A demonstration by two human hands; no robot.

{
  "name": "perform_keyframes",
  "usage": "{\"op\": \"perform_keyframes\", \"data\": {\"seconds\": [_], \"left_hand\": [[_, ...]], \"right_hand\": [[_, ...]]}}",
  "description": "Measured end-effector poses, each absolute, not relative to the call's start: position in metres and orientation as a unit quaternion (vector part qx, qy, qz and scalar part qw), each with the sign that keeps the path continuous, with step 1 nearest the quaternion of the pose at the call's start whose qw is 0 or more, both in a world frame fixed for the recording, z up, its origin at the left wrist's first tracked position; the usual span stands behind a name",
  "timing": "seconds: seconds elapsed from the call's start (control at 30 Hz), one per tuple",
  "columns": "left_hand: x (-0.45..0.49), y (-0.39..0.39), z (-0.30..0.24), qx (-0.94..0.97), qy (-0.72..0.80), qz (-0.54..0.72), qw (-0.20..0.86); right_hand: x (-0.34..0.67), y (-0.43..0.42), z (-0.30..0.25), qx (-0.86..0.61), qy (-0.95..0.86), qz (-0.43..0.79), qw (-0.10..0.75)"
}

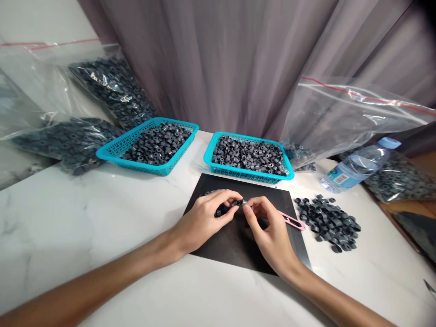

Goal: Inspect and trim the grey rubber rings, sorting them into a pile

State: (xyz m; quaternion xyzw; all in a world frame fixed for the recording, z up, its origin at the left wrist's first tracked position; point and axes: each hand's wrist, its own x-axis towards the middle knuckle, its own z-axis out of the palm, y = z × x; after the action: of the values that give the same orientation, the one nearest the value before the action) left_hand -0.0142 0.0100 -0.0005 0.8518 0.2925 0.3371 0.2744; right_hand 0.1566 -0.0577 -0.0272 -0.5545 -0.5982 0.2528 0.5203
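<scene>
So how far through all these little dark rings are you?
Probably done: the loose pile of rings right of the black mat. In hand: the left hand pinches a ring while the right hand holds a pink utility knife to it. Left, likely plenty: both turquoise baskets are heaped, and the plastic bags behind look full.

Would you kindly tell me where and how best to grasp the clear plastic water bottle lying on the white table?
Grip the clear plastic water bottle around its middle, coming down from above. It lies on its side, pale blue cap pointing away, so the round body is exposed on top.
</scene>
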Motion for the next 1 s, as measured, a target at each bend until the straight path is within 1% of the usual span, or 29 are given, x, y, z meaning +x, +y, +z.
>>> {"op": "perform_keyframes", "data": {"seconds": [0.1, 0.27, 0.37, 0.53, 0.63, 0.83, 1.0], "left_hand": [[-0.013, 0.011, 0.000, 0.843, 0.309, 0.337, 0.285], [-0.011, 0.013, 0.001, 0.825, 0.319, 0.327, 0.332], [-0.010, 0.013, 0.001, 0.809, 0.310, 0.315, 0.387], [-0.009, 0.013, 0.004, 0.755, 0.288, 0.285, 0.516], [-0.010, 0.014, 0.007, 0.737, 0.275, 0.265, 0.558], [-0.012, 0.020, 0.010, 0.690, 0.288, 0.256, 0.612], [-0.011, 0.021, 0.018, 0.668, 0.313, 0.254, 0.626]], "right_hand": [[0.156, -0.059, -0.027, -0.561, -0.608, 0.224, 0.515], [0.155, -0.062, -0.028, -0.558, -0.625, 0.176, 0.517], [0.155, -0.062, -0.029, -0.556, -0.637, 0.163, 0.509], [0.155, -0.061, -0.028, -0.552, -0.657, 0.142, 0.493], [0.155, -0.062, -0.027, -0.549, -0.663, 0.131, 0.491], [0.154, -0.063, -0.028, -0.550, -0.629, 0.140, 0.531], [0.153, -0.064, -0.028, -0.529, -0.620, 0.127, 0.565]]}}
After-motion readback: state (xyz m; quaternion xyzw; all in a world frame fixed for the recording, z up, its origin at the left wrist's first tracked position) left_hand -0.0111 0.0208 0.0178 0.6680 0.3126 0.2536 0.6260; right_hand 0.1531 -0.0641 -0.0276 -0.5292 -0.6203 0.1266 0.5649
